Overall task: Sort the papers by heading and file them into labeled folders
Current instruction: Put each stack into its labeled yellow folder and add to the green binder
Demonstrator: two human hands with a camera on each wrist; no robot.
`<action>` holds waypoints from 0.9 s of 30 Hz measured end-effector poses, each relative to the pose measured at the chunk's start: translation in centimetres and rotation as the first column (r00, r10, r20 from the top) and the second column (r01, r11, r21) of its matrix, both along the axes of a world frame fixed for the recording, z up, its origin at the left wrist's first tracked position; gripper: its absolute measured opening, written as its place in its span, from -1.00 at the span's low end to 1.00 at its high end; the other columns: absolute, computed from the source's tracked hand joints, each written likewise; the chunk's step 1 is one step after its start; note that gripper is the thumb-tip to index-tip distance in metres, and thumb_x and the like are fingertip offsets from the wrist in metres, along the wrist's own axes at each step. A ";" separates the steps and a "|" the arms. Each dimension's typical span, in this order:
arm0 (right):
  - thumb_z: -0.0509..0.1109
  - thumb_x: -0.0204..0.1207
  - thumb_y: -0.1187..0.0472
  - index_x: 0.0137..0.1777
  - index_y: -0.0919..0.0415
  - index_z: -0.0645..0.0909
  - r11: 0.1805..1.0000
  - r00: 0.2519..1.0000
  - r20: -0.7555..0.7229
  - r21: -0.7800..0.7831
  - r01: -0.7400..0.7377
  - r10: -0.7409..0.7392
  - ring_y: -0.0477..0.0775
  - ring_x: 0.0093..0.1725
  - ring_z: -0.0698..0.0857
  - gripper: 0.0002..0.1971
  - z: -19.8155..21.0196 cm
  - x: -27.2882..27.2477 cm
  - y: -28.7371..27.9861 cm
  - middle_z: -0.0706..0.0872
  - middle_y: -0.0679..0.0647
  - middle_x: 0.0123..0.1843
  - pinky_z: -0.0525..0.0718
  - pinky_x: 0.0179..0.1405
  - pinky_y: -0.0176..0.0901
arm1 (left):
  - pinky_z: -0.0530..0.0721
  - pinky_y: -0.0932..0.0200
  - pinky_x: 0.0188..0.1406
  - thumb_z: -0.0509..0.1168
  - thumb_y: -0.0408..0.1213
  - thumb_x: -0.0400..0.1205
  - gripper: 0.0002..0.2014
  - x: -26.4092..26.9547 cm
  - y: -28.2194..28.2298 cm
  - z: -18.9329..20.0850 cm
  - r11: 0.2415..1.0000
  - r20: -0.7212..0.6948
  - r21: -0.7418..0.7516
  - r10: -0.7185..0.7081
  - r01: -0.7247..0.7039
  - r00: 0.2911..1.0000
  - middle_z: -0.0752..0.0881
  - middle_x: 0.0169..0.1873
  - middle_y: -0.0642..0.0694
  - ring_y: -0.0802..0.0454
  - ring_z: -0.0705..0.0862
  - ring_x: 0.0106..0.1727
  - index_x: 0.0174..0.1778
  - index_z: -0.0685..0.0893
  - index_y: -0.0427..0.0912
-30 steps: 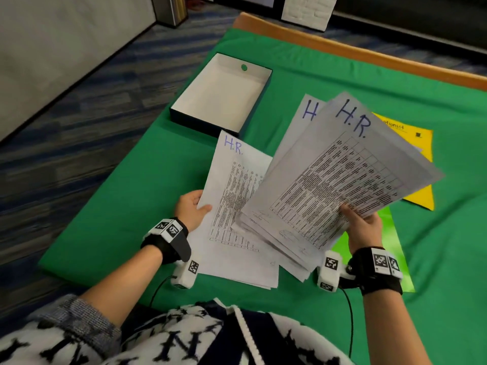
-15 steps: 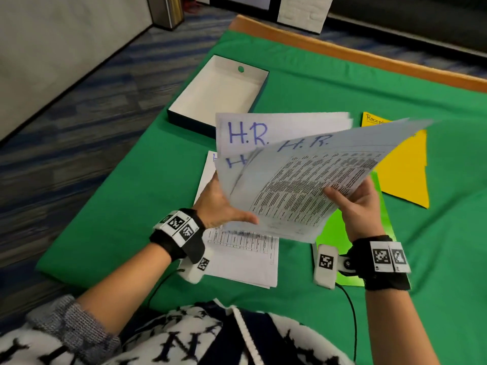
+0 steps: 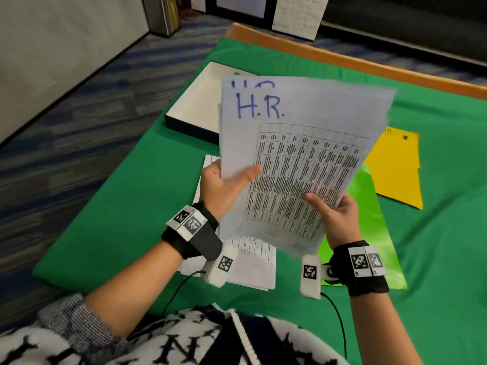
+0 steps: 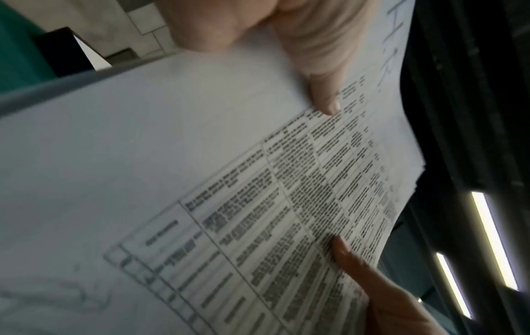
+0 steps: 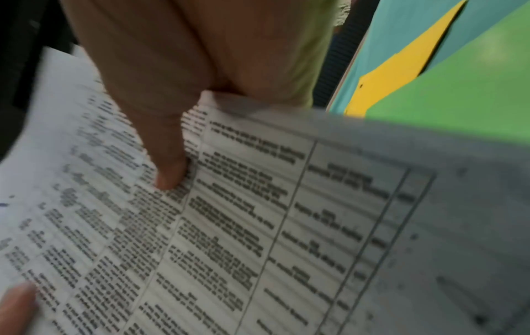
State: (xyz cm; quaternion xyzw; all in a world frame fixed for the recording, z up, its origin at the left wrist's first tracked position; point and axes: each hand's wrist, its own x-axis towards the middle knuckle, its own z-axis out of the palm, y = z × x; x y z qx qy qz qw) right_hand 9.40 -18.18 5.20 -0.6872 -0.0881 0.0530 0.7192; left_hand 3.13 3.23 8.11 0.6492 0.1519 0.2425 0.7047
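Papers (image 3: 295,159), one sheaf, pinched by two hands.

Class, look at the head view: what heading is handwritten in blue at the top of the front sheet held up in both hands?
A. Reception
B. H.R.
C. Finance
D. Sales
B: the front sheet, held between the left hand and right hand, shows "H.R." in blue ink above its printed table.
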 end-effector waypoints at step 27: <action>0.34 0.57 0.21 -0.15 0.27 0.68 0.933 0.961 -0.277 -0.339 -0.125 0.028 0.17 -0.19 0.72 -0.84 -6.9 -1.4 -4.2 0.78 0.19 -0.17 0.73 -0.24 -0.18 | 0.64 0.47 -0.23 0.38 -0.31 0.56 -0.74 2.6 -2.8 -2.2 0.993 -0.202 0.079 0.098 -0.083 0.975 0.73 -0.04 -0.10 0.18 0.72 -0.12 0.14 0.68 -0.31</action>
